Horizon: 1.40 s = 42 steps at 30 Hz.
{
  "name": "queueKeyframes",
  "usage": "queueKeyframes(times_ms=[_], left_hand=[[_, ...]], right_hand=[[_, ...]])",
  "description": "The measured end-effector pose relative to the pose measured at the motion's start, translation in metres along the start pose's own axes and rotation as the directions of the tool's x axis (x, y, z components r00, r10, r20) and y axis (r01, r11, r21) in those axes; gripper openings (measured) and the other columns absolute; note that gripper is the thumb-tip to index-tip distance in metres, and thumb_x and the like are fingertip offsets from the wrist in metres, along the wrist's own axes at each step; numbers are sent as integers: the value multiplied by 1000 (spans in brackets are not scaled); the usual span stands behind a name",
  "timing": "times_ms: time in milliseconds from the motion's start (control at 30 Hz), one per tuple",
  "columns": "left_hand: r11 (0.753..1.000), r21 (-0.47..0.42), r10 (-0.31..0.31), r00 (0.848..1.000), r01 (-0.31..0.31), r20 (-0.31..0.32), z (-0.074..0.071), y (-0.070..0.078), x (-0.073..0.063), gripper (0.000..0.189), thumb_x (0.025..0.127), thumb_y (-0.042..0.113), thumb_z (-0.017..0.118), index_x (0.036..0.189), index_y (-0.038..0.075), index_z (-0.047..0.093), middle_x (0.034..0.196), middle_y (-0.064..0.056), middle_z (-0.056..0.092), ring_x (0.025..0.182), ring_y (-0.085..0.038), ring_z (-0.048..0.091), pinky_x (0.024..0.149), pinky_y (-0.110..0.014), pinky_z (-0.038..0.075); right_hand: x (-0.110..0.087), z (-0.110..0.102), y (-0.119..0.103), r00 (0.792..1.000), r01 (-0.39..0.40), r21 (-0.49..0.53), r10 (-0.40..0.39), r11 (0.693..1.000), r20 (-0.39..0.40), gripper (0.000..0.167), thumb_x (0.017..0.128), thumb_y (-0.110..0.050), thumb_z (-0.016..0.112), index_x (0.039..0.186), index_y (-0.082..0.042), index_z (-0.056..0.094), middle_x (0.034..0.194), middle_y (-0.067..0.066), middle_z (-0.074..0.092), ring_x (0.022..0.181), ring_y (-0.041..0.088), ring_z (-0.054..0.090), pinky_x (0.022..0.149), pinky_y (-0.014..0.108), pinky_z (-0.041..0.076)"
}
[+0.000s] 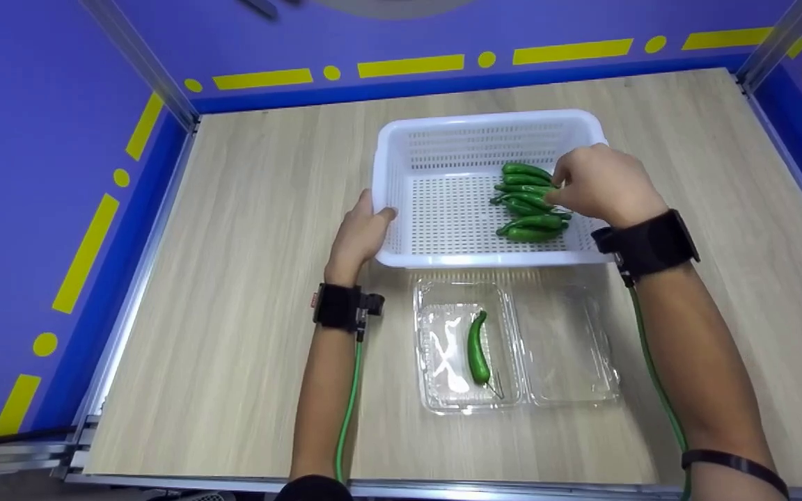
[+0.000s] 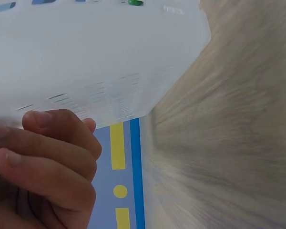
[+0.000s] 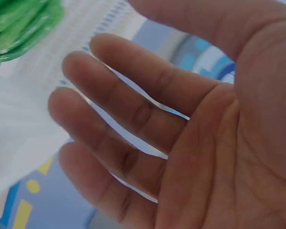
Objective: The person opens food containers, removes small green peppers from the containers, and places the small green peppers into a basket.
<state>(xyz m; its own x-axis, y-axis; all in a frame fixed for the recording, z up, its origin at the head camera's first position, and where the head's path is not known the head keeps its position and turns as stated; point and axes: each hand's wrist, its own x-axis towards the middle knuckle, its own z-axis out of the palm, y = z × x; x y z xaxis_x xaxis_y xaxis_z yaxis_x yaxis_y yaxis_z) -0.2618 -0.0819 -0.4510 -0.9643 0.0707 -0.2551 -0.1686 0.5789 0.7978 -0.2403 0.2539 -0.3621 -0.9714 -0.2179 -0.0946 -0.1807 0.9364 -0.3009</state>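
A white perforated plastic basket (image 1: 488, 259) stands at the centre of the table, tilted in the left wrist view. My left hand (image 1: 359, 233) grips its left rim, thumb over the edge and curled fingers against the outer wall. Several green chili peppers (image 1: 533, 223) lie in the basket's right half. Over them is my right hand (image 1: 603, 182), its fingertips close to the peppers. The right wrist view has these fingers (image 3: 128, 109) loosely extended and spread, with nothing between them. In front of the basket, a clear plastic clamshell box (image 1: 420, 348) lies unfolded, with one green chili pepper (image 1: 476, 348) in its left half.
The pale wooden table (image 1: 248, 292) is bounded by blue panels (image 1: 95, 174) with yellow marks at the back and sides. A metal rail (image 1: 512, 491) runs along the front edge. Green cables (image 1: 351, 410) trail from the wrist cameras along both forearms.
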Motion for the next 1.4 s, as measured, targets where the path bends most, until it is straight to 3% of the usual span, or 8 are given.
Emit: queueKeyframes(times_ms=[200, 400, 500, 667, 867, 1133, 1300, 1400], left_hand=[[1000, -6, 11, 1000, -11, 4, -1, 0, 1, 54, 100, 31, 49, 150, 14, 39, 134, -12, 64, 105, -24, 68, 86, -39, 54], [1000, -4, 13, 1000, -13, 8, 0, 0, 1, 55, 100, 31, 48, 152, 14, 38, 133, -12, 64, 105, -24, 68, 85, -39, 55], [1000, -9, 15, 1000, -15, 3, 0, 0, 1, 55, 100, 31, 48, 152, 15, 38, 134, -12, 64, 104, -24, 68, 85, -39, 55], [1000, -24, 12, 1000, -12, 1, 0, 0, 0, 55, 100, 32, 49, 151, 15, 39, 134, -13, 64, 103, -24, 68, 85, -39, 55], [1000, -14, 2, 1000, -2, 3, 0, -1, 1, 53, 101, 32, 49, 150, 14, 40, 131, -13, 64, 103, -24, 68, 86, -39, 54], [999, -29, 16, 1000, -15, 7, 0, -1, 0, 52, 101, 32, 49, 148, 13, 41, 126, -12, 66, 100, -23, 69, 83, -38, 55], [999, -31, 14, 1000, -14, 4, 1, 0, 0, 52, 101, 31, 48, 150, 14, 40, 128, -11, 67, 100, -22, 70, 80, -37, 56], [1000, -23, 6, 1000, -6, 3, 1, 0, -1, 52, 101, 31, 48, 149, 14, 40, 129, -11, 66, 101, -22, 70, 81, -37, 56]], right_hand=[[-18, 6, -20, 993, 72, 10, -71, 997, -95, 20, 83, -22, 77, 92, -4, 74, 75, 7, 64, 68, 23, 56, 57, 37, 39], [-36, 10, -34, 980, 134, 49, -125, 990, -156, 25, 86, -27, 78, 99, -5, 75, 89, 10, 73, 82, 26, 67, 71, 47, 51], [-44, 11, -38, 970, 169, 84, -150, 982, -191, 22, 86, -26, 79, 99, -8, 75, 91, 7, 73, 84, 24, 67, 73, 45, 51], [-57, 18, -44, 936, 312, 151, -277, 938, -217, 18, 86, -23, 82, 99, -13, 75, 90, -1, 73, 80, 15, 66, 72, 37, 53], [-71, 38, -66, 851, 525, 164, -512, 835, -116, 21, 84, -24, 83, 101, -14, 74, 97, -3, 72, 90, 14, 67, 82, 36, 56], [-82, 70, -93, 777, 602, 128, -615, 788, 131, 32, 76, -12, 83, 107, -14, 75, 106, 0, 71, 99, 19, 68, 84, 38, 57], [-83, 88, -100, 781, 599, 71, -601, 798, 171, 43, 66, 7, 69, 103, -14, 75, 100, 1, 69, 94, 22, 66, 79, 38, 56], [-82, 97, -101, 799, 579, 25, -573, 815, 183, 47, 63, 13, 63, 99, -13, 76, 96, 2, 68, 93, 24, 64, 78, 39, 55]])
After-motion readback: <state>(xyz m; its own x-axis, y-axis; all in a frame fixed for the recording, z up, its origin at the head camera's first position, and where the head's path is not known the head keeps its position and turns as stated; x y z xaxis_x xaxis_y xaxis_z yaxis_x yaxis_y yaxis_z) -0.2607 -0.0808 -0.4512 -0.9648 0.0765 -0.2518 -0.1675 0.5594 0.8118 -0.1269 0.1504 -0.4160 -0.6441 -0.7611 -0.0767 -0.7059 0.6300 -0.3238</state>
